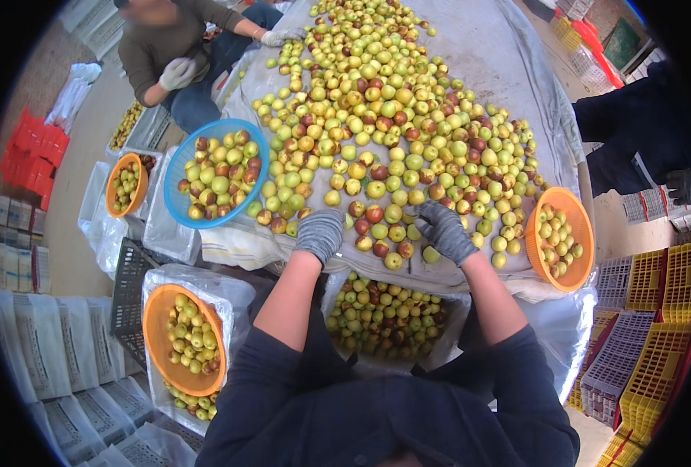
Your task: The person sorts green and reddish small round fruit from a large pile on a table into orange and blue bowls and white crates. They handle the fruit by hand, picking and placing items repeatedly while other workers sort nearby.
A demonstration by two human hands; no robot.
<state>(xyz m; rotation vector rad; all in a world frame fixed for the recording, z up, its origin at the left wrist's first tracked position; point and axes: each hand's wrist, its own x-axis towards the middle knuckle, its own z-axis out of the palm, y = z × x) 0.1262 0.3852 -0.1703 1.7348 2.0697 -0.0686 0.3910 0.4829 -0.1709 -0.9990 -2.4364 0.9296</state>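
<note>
My left hand (320, 234), in a grey knit glove, rests at the near edge of the cloth-covered table (474, 41); its fingertips are hidden, so I cannot tell if it holds fruit. Gloved alike, my right hand (443, 229) bends its fingers over the near side of a large spread of green and reddish-brown jujubes (374, 117); its grip is unclear. Red-brown jujubes (373, 213) lie between both hands. Below the table edge, in front of my body, a plastic-lined crate (456, 315) holds many jujubes. A blue basket (173, 181) of jujubes stands left, an orange basket (585, 233) right.
Another orange basket (151, 338) sits on a lined crate at lower left, a smaller one (110, 190) beyond. A person (164, 52) in gloves sits at the table's far left; another in dark clothing (643, 128) stands right. Yellow crates (655, 373) are stacked at right.
</note>
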